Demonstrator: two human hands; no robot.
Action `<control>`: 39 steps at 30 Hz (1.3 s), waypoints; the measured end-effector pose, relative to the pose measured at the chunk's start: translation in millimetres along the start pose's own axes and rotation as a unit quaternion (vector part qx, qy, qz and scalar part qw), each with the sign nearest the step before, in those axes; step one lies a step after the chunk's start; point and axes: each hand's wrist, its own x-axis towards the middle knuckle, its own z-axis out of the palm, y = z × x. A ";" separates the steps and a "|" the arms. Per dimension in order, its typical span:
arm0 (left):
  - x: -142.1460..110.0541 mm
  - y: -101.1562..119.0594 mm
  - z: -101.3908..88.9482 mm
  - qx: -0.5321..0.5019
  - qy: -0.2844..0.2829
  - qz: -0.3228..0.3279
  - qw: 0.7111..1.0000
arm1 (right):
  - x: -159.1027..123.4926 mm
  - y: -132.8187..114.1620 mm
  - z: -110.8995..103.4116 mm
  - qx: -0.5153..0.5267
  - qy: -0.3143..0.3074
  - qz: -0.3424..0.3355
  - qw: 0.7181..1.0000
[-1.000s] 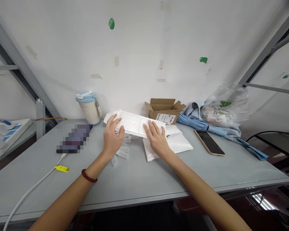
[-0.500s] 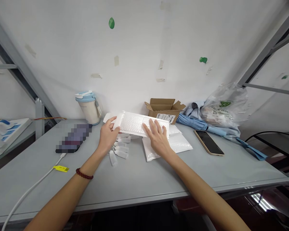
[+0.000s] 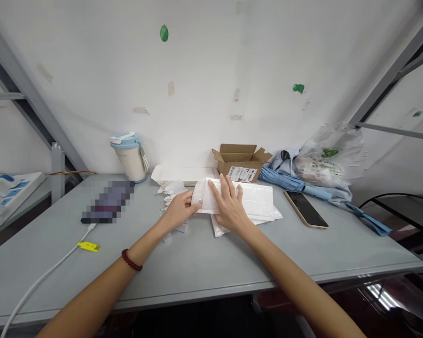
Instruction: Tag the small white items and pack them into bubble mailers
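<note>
A white bubble mailer (image 3: 257, 199) lies tilted over other white mailers (image 3: 221, 229) on the grey table. My left hand (image 3: 180, 207) pinches its left end, where the flap is, between thumb and fingers. On its upper face rests my right hand (image 3: 229, 202), fingers stretched out and pressing flat, holding nothing. Small translucent plastic tags (image 3: 171, 190) lie in a cluster beside my left hand, partly covered by it. Behind the mailer, a stack of flat white pieces (image 3: 183, 173) stands near the wall.
An open cardboard box (image 3: 238, 164) sits at the back. To the left are a tumbler (image 3: 131, 157) and a cabled phone (image 3: 109, 202), its screen blurred. On the right lie another phone (image 3: 306, 209), a folded blue umbrella (image 3: 285, 178) and a plastic bag (image 3: 329, 157).
The mailer has moved right and down onto the other mailers, with my left hand following its end. The white stack behind is now uncovered. My right hand stays at nearly the same place.
</note>
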 end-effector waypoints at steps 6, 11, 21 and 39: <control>-0.7 2.4 4.4 -0.013 0.007 -0.003 1.000 | -0.7 -1.9 0.4 0.016 0.017 -0.005 1.000; -0.3 2.0 4.2 -0.020 0.018 -0.020 0.999 | 0.0 -3.2 -1.2 0.033 0.038 -0.010 0.999; 7.6 -1.1 -39.4 0.151 0.195 0.005 0.969 | 0.8 -1.2 -2.2 0.045 0.064 -0.011 0.997; 18.7 -50.9 -93.7 0.351 0.176 -0.086 0.916 | 1.1 -1.7 6.8 0.088 0.071 -0.021 0.993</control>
